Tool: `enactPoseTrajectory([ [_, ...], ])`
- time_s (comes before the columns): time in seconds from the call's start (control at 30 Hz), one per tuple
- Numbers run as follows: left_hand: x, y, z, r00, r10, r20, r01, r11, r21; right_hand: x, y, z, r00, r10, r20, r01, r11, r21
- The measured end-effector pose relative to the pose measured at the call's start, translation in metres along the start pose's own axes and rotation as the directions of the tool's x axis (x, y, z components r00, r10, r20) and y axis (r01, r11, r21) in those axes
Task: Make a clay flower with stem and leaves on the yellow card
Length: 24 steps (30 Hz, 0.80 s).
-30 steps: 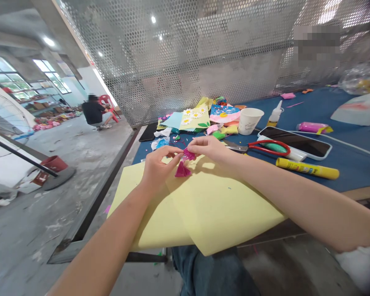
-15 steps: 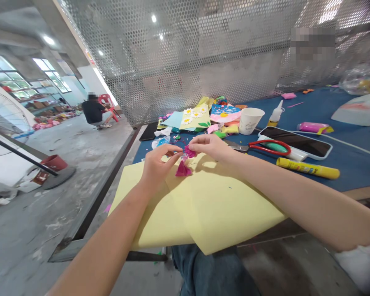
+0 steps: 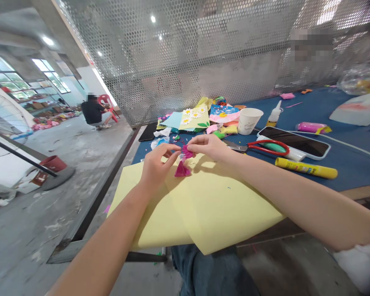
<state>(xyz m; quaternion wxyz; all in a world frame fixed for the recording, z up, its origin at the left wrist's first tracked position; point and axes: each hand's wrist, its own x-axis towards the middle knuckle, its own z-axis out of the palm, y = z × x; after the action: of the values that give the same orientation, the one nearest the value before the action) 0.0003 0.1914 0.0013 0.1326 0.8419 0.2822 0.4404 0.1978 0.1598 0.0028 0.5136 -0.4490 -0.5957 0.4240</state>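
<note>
Over the yellow paper (image 3: 222, 205), my right hand (image 3: 209, 147) pinches a small magenta fringed piece (image 3: 188, 152), flower-like in look. My left hand (image 3: 160, 159) has thumb and fingertips brought together at the left side of that piece. What lies between the left fingertips is too small to make out. Just below the hands, a magenta cone-shaped piece (image 3: 182, 169) rests on or just above the paper; a pale bit joins its top toward the fringed piece.
Red-handled scissors (image 3: 269, 146), a phone (image 3: 308, 144) and a yellow glue stick (image 3: 306, 168) lie to the right. Behind stand a paper cup (image 3: 249, 121) and a glue bottle (image 3: 274, 115). Daisy-decorated paper (image 3: 194, 116) lies at the back, before a perforated metal panel (image 3: 203, 57). A person (image 3: 93, 110) squats far left.
Both hands stay almost in place, with the fringed piece tilted slightly between them. The whole view has shifted a few pixels.
</note>
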Motion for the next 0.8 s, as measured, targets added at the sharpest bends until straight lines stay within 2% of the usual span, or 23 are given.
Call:
enactPoseTrajectory([
  [0.17, -0.001, 0.010, 0.004, 0.974, -0.205, 0.097, 0.212, 0.975, -0.067, -0.002, 0.000, 0.003, 0.997, -0.037, -0.065, 0.039, 0.999, 0.023],
  [0.23, -0.002, 0.014, 0.007, 0.963, -0.250, 0.103, 0.255, 0.966, -0.048, -0.003, 0.000, 0.005, 0.998, -0.040, -0.054, 0.042, 0.999, 0.024],
  [0.5, -0.003, 0.016, 0.010, 0.963, -0.262, 0.067, 0.267, 0.961, -0.068, -0.002, 0.004, 0.005, 0.996, -0.077, -0.046, 0.075, 0.996, -0.043],
  [0.67, -0.002, 0.017, 0.011, 0.973, -0.228, 0.028, 0.230, 0.970, -0.084, -0.004, 0.003, 0.006, 0.996, -0.081, -0.045, 0.079, 0.995, -0.063],
  [0.8, -0.001, 0.014, 0.012, 0.981, -0.192, 0.003, 0.192, 0.979, -0.068, -0.005, 0.002, 0.005, 0.987, -0.156, -0.043, 0.149, 0.980, -0.129],
])
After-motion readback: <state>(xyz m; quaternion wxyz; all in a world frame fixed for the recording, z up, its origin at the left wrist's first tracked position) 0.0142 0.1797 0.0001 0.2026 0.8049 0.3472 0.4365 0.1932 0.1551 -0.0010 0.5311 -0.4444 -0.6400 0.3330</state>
